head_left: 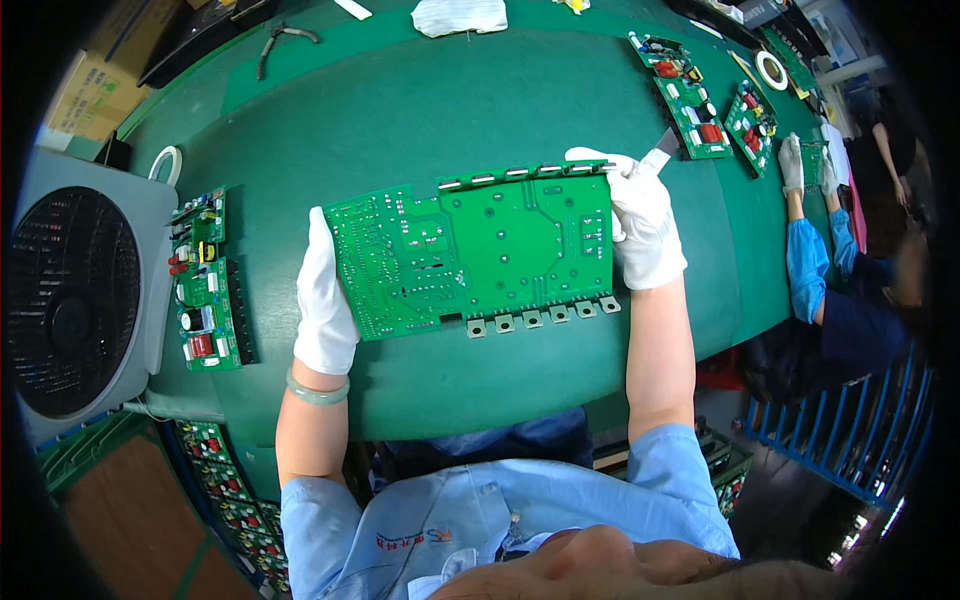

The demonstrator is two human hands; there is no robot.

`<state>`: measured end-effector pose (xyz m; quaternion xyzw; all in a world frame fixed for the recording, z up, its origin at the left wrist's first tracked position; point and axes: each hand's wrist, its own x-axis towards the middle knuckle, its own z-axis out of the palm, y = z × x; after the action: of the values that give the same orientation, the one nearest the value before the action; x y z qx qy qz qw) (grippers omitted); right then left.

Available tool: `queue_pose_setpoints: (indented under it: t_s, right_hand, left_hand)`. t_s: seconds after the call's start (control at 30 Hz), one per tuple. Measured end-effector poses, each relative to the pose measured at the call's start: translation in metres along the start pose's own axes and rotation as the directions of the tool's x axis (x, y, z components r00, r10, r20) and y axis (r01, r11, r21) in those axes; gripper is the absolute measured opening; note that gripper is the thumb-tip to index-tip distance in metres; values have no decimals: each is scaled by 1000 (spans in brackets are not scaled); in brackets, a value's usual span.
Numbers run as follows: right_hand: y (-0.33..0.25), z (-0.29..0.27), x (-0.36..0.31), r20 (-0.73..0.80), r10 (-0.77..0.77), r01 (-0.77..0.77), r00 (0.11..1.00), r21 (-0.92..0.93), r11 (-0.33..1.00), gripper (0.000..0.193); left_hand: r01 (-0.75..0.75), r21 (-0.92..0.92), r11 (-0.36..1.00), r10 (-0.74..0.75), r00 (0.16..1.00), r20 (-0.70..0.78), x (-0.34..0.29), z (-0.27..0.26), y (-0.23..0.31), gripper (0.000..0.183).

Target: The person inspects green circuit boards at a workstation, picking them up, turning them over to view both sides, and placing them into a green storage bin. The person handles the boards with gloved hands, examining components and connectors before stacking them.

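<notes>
A large green circuit board (520, 240) is held up above the table, its solder side facing me. Along its near edge stick out several metal-tabbed transistors (531, 319); another row lines the far edge. My left hand (325, 300), in a white glove, grips the board's left edge. At the right edge, my gloved right hand (648, 225) clasps the board near its far corner. A flat grey blade-like piece (657, 155) juts from between that hand's fingers; its other end is hidden.
Populated circuit boards lie on the green table (440, 110): one at left (208, 290), others at far right (690, 100). A grey fan (80, 290) stands at left. Pliers (285, 45) and a white cloth (459, 17) lie at the back. A co-worker's gloved hands (792, 165) work at right.
</notes>
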<state>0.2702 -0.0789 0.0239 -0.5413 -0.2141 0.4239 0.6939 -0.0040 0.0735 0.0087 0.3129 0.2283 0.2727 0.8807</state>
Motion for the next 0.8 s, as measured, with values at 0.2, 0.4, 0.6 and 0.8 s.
queue_pose_setpoints:
  t_s: [0.2, 0.4, 0.6, 0.8]
  right_hand:
    - [2, -5, 0, -4, -8, 8, 1000, -20, 1000, 47]
    - [-8, -1, -2, 88, 39, -28, 995, -122, 992, 40]
    - [-5, 0, -2, 76, 40, -34, 996, -69, 997, 37]
    - [1, -6, 3, 42, 41, -37, 998, -79, 996, 33]
  left_hand:
    - [15, 88, 996, -5, 994, -106, 1, 3, 0, 58]
    - [63, 2, 998, -62, 984, -166, 6, 10, 0, 59]
    - [123, -52, 991, -128, 985, -114, 6, 7, 0, 63]
    - [157, -116, 981, -167, 983, -79, 4, 14, 2, 65]
